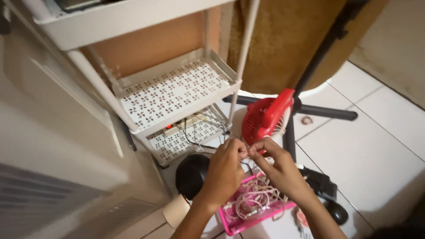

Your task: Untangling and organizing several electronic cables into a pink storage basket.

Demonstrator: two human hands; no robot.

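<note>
Thin pale cable point(248, 152) pinched between both hands point(254, 166) above a pink slatted plastic basket point(248, 221) of tangled cords point(254, 199).

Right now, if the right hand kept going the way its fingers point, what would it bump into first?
The right hand points at the left hand; their fingertips already meet, so it would likely press into that first.

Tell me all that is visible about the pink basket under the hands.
The pink basket is a small, shallow tray of bright pink plastic with low slotted walls. It sits flat on the white tiled floor, below the left hand and right hand. A tangle of thin pale cables fills it. The right forearm covers part of its far side. A black round object lies beside it.
</note>
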